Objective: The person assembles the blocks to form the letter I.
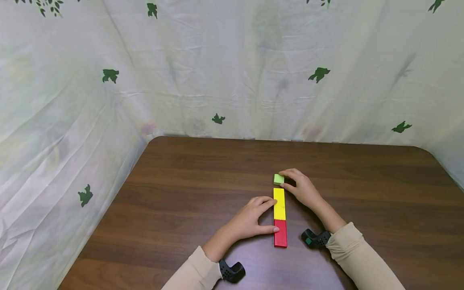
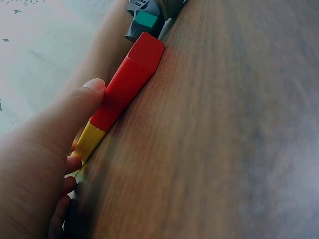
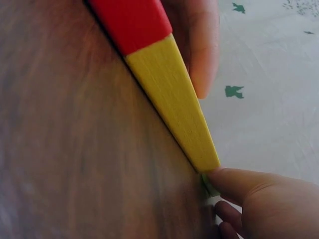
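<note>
A red block point(image 1: 280, 233) and a yellow block point(image 1: 279, 204) lie end to end in a straight line on the wooden table. Just beyond the yellow one's far end is a small green block point(image 1: 278, 179), with a narrow gap between them. My right hand point(image 1: 301, 188) pinches the green block between thumb and forefinger, and in the right wrist view it is mostly hidden behind the thumb point(image 3: 234, 181). From the left side, my left hand point(image 1: 250, 219) touches the row with fingers spread: its thumb rests on the red block point(image 2: 127, 82), its forefinger on the yellow one.
The brown table point(image 1: 174, 193) has rounded far corners. Behind it and at the left hangs a pale cloth point(image 1: 232, 72) with green leaf shapes. Dark wrist devices sit at the left cuff point(image 1: 233, 272) and right cuff point(image 1: 314, 238), close to the table.
</note>
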Demonstrator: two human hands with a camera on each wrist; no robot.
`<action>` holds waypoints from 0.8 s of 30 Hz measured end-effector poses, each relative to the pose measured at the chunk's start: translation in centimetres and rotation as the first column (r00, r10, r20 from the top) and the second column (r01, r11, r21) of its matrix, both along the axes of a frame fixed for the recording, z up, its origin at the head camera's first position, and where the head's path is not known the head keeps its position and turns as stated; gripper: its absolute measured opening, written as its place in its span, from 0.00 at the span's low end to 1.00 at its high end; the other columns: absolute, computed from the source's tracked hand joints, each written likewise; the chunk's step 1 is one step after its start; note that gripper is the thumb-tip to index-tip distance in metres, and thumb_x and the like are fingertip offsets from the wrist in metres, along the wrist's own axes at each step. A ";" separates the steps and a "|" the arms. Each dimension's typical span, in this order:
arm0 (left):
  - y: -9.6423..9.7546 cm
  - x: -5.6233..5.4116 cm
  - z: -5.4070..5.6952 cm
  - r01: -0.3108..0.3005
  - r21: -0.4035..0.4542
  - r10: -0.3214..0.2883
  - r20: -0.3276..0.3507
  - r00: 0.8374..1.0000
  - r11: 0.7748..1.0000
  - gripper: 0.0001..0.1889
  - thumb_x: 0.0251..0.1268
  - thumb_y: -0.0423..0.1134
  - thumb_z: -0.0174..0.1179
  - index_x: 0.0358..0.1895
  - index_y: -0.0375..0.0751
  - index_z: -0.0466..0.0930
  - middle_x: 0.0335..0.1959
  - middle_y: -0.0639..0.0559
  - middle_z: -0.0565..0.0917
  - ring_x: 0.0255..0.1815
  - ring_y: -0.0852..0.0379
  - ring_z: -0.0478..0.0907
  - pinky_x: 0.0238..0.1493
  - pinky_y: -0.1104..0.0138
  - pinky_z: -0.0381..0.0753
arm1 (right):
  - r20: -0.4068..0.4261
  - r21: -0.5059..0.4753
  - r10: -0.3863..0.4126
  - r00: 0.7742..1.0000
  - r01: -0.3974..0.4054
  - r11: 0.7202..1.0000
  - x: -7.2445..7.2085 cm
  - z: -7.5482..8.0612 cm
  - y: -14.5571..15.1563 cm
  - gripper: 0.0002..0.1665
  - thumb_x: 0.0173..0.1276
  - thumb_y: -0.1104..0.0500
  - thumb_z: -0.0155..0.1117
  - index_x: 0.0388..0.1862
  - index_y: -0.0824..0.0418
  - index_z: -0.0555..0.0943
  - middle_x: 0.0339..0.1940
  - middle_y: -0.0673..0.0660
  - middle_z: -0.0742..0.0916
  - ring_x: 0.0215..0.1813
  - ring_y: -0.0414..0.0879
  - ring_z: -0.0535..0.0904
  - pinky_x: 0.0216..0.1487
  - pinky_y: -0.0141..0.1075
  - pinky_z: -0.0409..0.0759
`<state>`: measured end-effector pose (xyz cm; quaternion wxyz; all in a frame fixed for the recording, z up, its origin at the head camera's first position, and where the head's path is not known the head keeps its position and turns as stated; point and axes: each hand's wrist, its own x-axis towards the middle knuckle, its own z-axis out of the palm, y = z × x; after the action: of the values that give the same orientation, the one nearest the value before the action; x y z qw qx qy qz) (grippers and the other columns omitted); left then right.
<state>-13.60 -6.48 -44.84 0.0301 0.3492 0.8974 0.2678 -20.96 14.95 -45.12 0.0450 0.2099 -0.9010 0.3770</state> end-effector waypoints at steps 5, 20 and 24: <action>0.0 0.0 0.0 -0.001 -0.001 0.001 -0.005 1.000 1.000 0.38 0.52 0.63 0.56 0.65 0.49 0.62 0.60 0.56 0.65 0.60 0.58 0.59 0.57 0.64 0.64 | 0.023 0.001 -0.002 1.000 0.002 1.000 0.1 0.1 0.0 0.24 0.59 0.61 0.64 0.55 0.62 0.75 0.52 0.60 0.76 0.53 0.53 0.71 0.53 0.48 0.69; 0.1 -0.1 0.1 0.002 0.002 -0.002 -0.004 1.000 1.000 0.38 0.52 0.62 0.57 0.65 0.49 0.63 0.60 0.55 0.65 0.61 0.58 0.59 0.58 0.64 0.63 | 0.030 -0.028 0.008 1.000 -0.007 1.000 0.0 0.1 0.2 0.22 0.62 0.57 0.60 0.56 0.61 0.75 0.51 0.59 0.76 0.52 0.52 0.72 0.53 0.48 0.69; 0.1 -0.1 0.1 0.002 -0.001 -0.002 -0.001 1.000 1.000 0.38 0.52 0.62 0.57 0.65 0.48 0.63 0.60 0.55 0.65 0.60 0.58 0.59 0.57 0.64 0.63 | 0.035 -0.028 0.012 0.999 -0.011 1.000 0.0 0.1 0.2 0.22 0.63 0.58 0.60 0.56 0.61 0.75 0.52 0.59 0.76 0.53 0.53 0.71 0.53 0.48 0.69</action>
<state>-13.73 -6.37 -44.75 0.0303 0.3503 0.8972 0.2673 -20.95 15.16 -45.03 0.0299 0.2077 -0.8950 0.3936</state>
